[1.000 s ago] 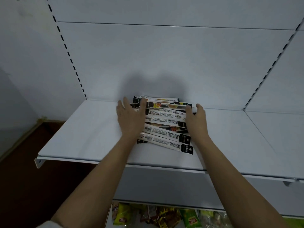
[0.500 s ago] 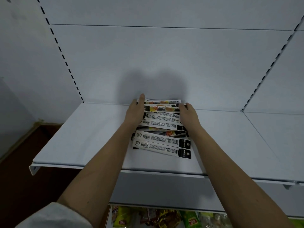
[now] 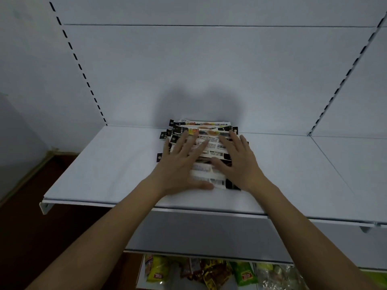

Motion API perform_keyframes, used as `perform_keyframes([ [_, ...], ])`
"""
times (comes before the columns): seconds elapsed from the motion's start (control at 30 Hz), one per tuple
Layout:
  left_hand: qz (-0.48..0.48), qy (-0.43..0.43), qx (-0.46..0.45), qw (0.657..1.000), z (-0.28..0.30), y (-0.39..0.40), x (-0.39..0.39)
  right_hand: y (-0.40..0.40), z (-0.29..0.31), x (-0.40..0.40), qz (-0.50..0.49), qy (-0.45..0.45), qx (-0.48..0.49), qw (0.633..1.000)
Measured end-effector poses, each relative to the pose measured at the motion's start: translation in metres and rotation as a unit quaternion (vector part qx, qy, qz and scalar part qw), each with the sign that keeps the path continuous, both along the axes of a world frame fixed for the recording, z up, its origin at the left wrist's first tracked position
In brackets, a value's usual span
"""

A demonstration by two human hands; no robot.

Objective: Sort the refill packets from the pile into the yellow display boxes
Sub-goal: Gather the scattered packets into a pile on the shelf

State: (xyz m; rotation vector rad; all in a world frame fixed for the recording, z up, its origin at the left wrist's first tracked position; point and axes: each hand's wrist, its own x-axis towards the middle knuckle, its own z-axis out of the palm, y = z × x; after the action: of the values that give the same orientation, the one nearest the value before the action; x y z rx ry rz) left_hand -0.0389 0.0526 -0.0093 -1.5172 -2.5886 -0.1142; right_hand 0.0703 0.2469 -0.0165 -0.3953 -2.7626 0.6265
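Refill packets (image 3: 209, 143), barcoded labels blurred, unreadable

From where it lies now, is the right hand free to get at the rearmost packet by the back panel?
Probably yes. The right hand lies flat on the pile, fingers pointing toward the rearmost packet, and nothing stands between them. The left hand rests beside it, clear of that path.
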Motion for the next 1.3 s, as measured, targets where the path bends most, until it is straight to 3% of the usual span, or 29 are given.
perform_keyframes([
  [0.13, 0.066, -0.006, 0.057, 0.996, 0.000, 0.020, -0.015, 0.000, 0.005, -0.017, 0.000, -0.033, 0.007, 0.999],
  [0.33, 0.084, -0.044, 0.081, 0.992, 0.005, 0.037, -0.028, 0.009, 0.007, -0.031, -0.012, 0.017, 0.009, 1.000],
  [0.47, 0.073, 0.023, 0.088, 0.993, 0.005, 0.032, -0.024, 0.007, 0.009, -0.026, -0.019, 0.017, 0.019, 0.999],
  [0.53, 0.054, 0.056, 0.094, 0.992, 0.005, 0.026, -0.022, 0.008, 0.012, -0.021, -0.030, 0.068, 0.000, 0.997],
  [0.63, 0.027, 0.067, 0.119, 0.990, 0.003, 0.012, -0.013, 0.009, 0.023, -0.007, -0.059, 0.221, -0.055, 0.972],
  [0.7, 0.003, 0.065, 0.162, 0.985, 0.003, 0.002, -0.003, 0.006, 0.029, 0.004, -0.076, 0.264, -0.088, 0.957],
  [0.8, -0.050, 0.068, 0.253, 0.964, 0.002, -0.014, 0.008, -0.002, 0.033, 0.018, -0.005, 0.250, -0.089, 0.964],
  [0.9, -0.056, 0.038, 0.297, 0.953, -0.005, -0.031, 0.015, -0.017, 0.018, 0.025, 0.118, 0.230, 0.011, 0.966],
  [1.07, -0.039, 0.014, 0.265, 0.963, -0.009, -0.032, 0.019, -0.026, -0.007, 0.022, 0.152, 0.196, 0.081, 0.965],
  [1.3, -0.062, 0.002, 0.195, 0.979, -0.008, -0.033, 0.017, -0.026, -0.001, 0.029, 0.133, 0.220, -0.014, 0.966],
])
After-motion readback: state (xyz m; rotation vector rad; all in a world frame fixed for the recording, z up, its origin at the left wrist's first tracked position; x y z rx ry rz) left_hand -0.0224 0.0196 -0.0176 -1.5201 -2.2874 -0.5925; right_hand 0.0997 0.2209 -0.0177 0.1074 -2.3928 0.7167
